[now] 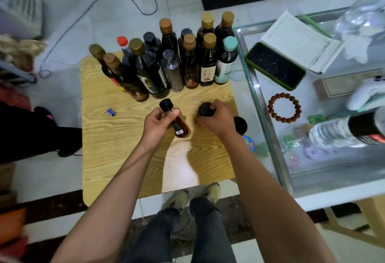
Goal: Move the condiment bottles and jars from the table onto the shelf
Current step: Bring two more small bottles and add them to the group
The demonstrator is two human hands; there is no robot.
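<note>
On the small wooden table (108, 158) my left hand (159, 126) grips a small brown bottle with a black cap (181, 127) around its neck and upper body. My right hand (216, 120) curls over the black lid of a second jar (205, 110), whose body is hidden under my fingers. A third black-lidded jar (241, 125) stands just right of my right wrist at the table's edge. Several tall dark bottles (187, 62) with gold, orange, red and teal caps stand in a cluster at the table's far end.
A blue binder clip (110, 113) lies on the table's left part. A glass-topped counter (262, 100) to the right holds a phone (275, 65), a notebook, a bead bracelet (284, 107) and plastic water bottles. A cable trails on the tiled floor beyond.
</note>
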